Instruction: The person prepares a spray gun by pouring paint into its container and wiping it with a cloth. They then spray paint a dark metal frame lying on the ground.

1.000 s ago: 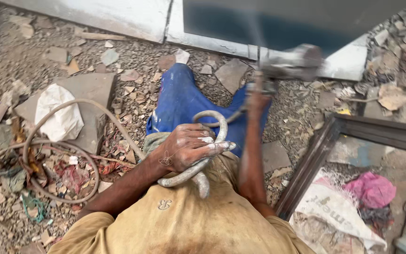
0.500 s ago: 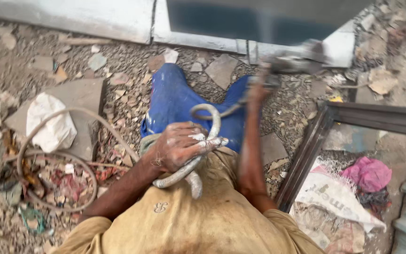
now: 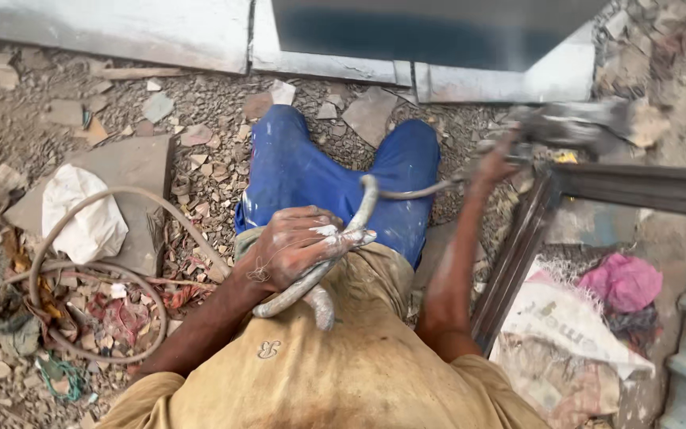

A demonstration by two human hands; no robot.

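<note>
The left hand (image 3: 299, 246), smeared with pale dust, is closed around a thick grey hose (image 3: 335, 254) that lies across the person's lap, with the fingers wrapped over it and the thumb side toward the knees. The hose bends up from this grip in a curve over the blue trousers (image 3: 295, 171), then thins and runs on to the right toward the other hand; below the hand, a short doubled length of it rests against the tan shirt (image 3: 343, 373). The right hand (image 3: 492, 163) is stretched out to the right and looks closed around the handle of a grey tool (image 3: 573, 123), though both hand and tool are blurred, so how firm that hold is cannot be told. The tool sits just above the top corner of a dark metal frame (image 3: 518, 254) that runs slantwise beside the right forearm. Inside the frame lie a printed sack (image 3: 565, 318) and a pink cloth (image 3: 625, 280). On the person's left, a loop of tan hose (image 3: 105, 199) curls over the rubble-strewn ground (image 3: 200, 103), passing a flat stone slab (image 3: 132, 163) with a white crumpled bag (image 3: 81, 214) on it. Ahead of the knees stands a pale wall edge (image 3: 327, 63).
</note>
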